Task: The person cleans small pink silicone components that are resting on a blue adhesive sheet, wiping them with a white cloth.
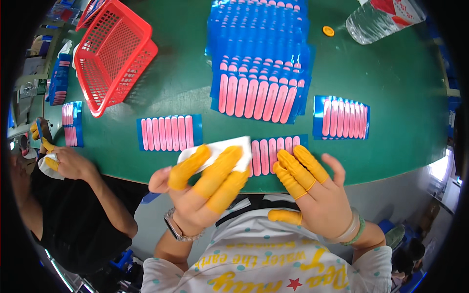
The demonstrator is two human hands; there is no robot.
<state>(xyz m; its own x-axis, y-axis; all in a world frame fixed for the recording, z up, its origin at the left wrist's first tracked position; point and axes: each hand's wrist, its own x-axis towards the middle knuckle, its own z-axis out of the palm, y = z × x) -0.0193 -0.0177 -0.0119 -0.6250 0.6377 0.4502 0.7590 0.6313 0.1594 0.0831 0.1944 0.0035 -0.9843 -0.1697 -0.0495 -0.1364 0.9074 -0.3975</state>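
Yellow finger cots cover most fingers of both my hands. My left hand [198, 195] has its fingers pressed over a folded white cloth [243, 152], with the thumb hidden underneath. That cloth overlaps the left edge of a blue sheet carrying a row of pink rounded strips [264, 155], near the table's front edge. On the sheet's right part rest the stretched fingertips of my right hand [317, 190]; its thumb stands apart below the table edge. A similar sheet [167, 133] lies to the left and another sheet [341, 118] to the right.
A thick fanned pile of blue sheets [259, 88] lies ahead on the green table [400, 88]. A red plastic basket [115, 58] stands at the far left, a clear bottle [371, 24] and a yellow cap [328, 31] at the far right. A co-worker's hand [71, 163] holds a white cloth at left.
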